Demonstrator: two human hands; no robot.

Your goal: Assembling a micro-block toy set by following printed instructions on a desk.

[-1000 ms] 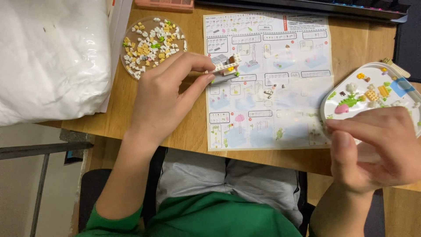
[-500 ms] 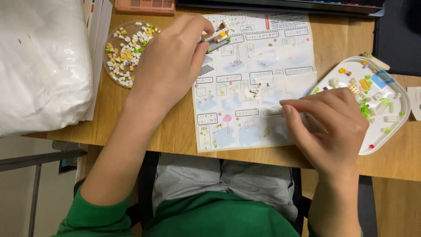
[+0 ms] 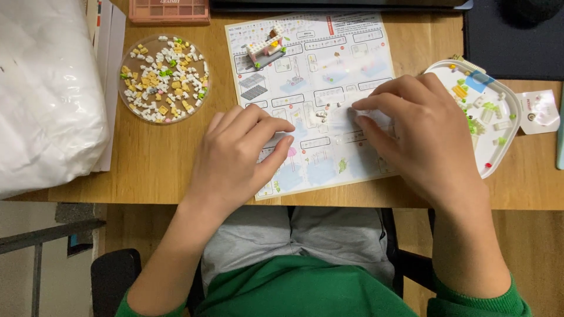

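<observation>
A printed instruction sheet [image 3: 352, 53] lies on the wooden desk [image 3: 153, 170]. A small partly built brick model [image 3: 267, 47], white with a grey base, stands on the sheet's upper left, with no hand on it. My left hand [image 3: 241, 155] rests flat on the sheet's lower left with its fingers spread and nothing in it. My right hand [image 3: 420, 135] lies on the sheet's middle, and its fingertips come together beside a few tiny white pieces [image 3: 326, 111]. Whether they pinch a piece is hidden.
A round clear dish [image 3: 163, 79] of tiny white, yellow and green bricks sits left of the sheet. A white oval tray [image 3: 490, 126] with coloured pieces sits right. A white plastic bag [image 3: 47, 88] fills the left side. A pink box [image 3: 170, 9] and a dark mat [image 3: 511, 44] lie at the back.
My left hand has set the small model down on the sheet's upper left and dropped to its lower left. My right hand has moved left from the tray to the sheet's middle.
</observation>
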